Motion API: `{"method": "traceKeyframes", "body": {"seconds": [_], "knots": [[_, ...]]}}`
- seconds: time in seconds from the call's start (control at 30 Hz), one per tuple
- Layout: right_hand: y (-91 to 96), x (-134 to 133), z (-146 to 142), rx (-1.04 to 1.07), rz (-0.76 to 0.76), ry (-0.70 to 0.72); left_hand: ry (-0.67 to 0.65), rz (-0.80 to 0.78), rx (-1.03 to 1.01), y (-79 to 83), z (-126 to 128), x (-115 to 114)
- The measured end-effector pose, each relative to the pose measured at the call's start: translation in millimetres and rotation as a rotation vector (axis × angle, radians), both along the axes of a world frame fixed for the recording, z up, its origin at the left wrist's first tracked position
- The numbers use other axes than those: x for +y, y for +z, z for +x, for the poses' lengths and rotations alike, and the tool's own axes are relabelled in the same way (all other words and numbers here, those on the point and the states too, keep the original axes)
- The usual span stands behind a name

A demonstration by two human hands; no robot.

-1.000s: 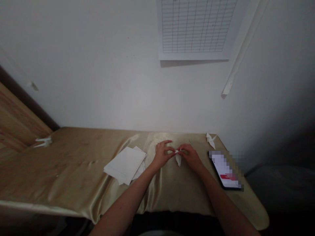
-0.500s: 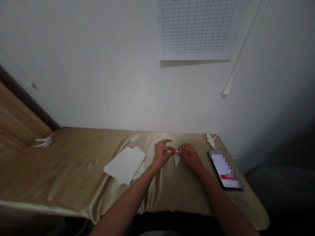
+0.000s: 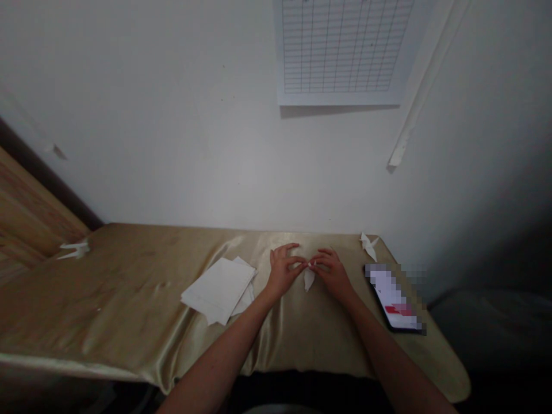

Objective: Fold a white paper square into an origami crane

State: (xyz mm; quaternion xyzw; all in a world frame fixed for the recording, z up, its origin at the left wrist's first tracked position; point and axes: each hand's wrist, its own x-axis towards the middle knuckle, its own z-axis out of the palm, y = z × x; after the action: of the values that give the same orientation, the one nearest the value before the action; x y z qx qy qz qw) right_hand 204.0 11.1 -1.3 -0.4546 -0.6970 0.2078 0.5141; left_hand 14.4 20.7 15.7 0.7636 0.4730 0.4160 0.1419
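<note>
Between my two hands is a small folded white paper figure [image 3: 309, 278], its pointed lower part hanging toward me. My left hand [image 3: 284, 269] pinches its upper left side between thumb and index finger, the other fingers curled loosely above. On the other side my right hand [image 3: 332, 271] pinches the top right of the figure. The fingertips hide most of its upper folds. A similar origami bird [image 3: 368, 247] lies near the back right corner of the table. Left of my left forearm rests a loose stack of white paper sheets [image 3: 219, 289].
A phone [image 3: 394, 302] with a lit screen lies right of my right forearm. Gold satin cloth [image 3: 107, 299] covers the table, wrinkled near the front. White paper pieces [image 3: 75, 248] sit at the far left. A printed grid sheet [image 3: 340, 52] hangs on the wall behind.
Both hands keep their pinch on the paper figure, with only a slight shift of the fingers. The papers and phone stay in place.
</note>
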Motion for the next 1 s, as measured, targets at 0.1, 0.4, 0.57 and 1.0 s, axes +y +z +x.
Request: {"method": "traceKeyframes", "body": {"seconds": [0.1,0.4,0.57,1.0], "knots": [[0.5,-1.1,-0.2,-0.011,-0.003,0.010,-0.010,0.011,0.020,0.5,0.2,-0.5],[1.6,-1.6,-0.7,-0.069,0.008,-0.025,-0.025,0.024,0.058,-2.7,1.3,0.2],[-0.4,-3.0,-1.6,-0.092,0.023,-0.054,-0.033,0.015,0.077,-0.5,3.3,-1.3],[-0.5,-3.7,-4.8,-0.094,0.024,-0.021,-0.039,0.029,0.140,-0.2,1.5,-1.6]]}}
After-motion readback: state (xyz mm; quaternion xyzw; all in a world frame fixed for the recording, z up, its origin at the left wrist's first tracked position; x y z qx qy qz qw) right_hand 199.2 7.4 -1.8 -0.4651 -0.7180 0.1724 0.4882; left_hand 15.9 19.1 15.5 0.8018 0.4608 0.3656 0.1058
